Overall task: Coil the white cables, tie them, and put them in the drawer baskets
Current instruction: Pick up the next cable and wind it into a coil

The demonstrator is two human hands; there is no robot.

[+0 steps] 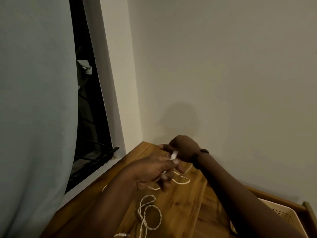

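Note:
My left hand (pixel 154 170) and my right hand (pixel 183 148) meet above the far corner of the wooden top (pixel 180 212). Both pinch one white cable (pixel 181 182), its white end (pixel 174 155) caught between the fingers of the two hands. The rest of that cable trails in loose curves on the wood under my left hand. A second, braided white cable (pixel 149 213) lies in open loops nearer to me, untouched. A beige perforated drawer basket (pixel 281 215) shows at the lower right, partly hidden by my right forearm.
The wooden top sits in a room corner, with a plain wall behind and to the right. A pale curtain (pixel 34 100) hangs at the left beside a dark barred window (pixel 91 117). The open drawer's wooden frame (pixel 308 212) surrounds the basket.

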